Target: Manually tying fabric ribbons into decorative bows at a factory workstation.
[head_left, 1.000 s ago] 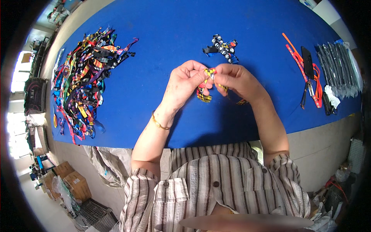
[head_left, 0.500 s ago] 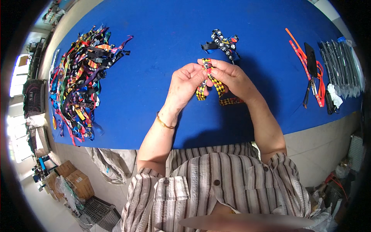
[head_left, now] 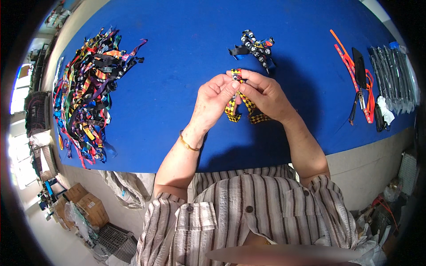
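Note:
Both hands pinch one black, yellow and red checkered strap over the middle of the blue table. My left hand grips it between thumb and fingers. Close beside it, my right hand pinches the same strap with its thumb against the fingers. A loop of the strap stands up above the thumbs, and its ends hang below onto the table. The fingertips hide the spot where the strap parts cross. Just beyond the hands lies a small bunch of dark straps with white round prints.
A big tangled heap of colourful straps covers the table's left side. To the right lie orange and red lanyards, a black flat piece, a crumpled white wrapper and a row of dark plastic-wrapped packs. Cardboard boxes stand on the floor at lower left.
The thumbs have drawn closer together over the strap. Its hanging right part has shifted slightly left, and less of the crossing shows.

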`<state>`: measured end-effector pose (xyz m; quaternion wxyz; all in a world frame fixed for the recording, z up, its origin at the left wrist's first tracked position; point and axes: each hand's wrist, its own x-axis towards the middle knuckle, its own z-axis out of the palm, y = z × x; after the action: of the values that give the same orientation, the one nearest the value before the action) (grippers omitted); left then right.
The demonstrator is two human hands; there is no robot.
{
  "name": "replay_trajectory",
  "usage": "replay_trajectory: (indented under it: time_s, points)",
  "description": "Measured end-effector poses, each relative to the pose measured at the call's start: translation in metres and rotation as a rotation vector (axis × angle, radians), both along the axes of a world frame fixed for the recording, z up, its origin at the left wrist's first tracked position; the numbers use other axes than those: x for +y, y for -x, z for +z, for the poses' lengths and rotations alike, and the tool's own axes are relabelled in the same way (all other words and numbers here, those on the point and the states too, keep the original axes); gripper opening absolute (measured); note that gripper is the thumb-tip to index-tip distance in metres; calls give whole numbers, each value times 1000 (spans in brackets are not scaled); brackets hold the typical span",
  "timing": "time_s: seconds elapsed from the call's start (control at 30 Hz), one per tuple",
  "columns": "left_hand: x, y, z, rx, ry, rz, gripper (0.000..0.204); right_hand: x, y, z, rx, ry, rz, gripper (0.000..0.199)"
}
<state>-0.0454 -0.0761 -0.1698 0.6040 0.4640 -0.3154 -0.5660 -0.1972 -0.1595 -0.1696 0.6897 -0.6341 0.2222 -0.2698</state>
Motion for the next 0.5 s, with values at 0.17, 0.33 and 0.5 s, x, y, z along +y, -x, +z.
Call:
replay_trajectory:
  time_s: [0.17, 0.33, 0.5]
  points:
    - [3, -10, -4, 32, -42, -14, 20, 3, 6, 2, 126, 172, -30, 31]
    - [1, -6, 2, -4, -49, -49, 19, -3, -1, -8, -35, 70, -182, 20]
    - [3, -3, 1, -93, -80, -131, 16, 1, 1, 2, 72, 64, -122, 17]
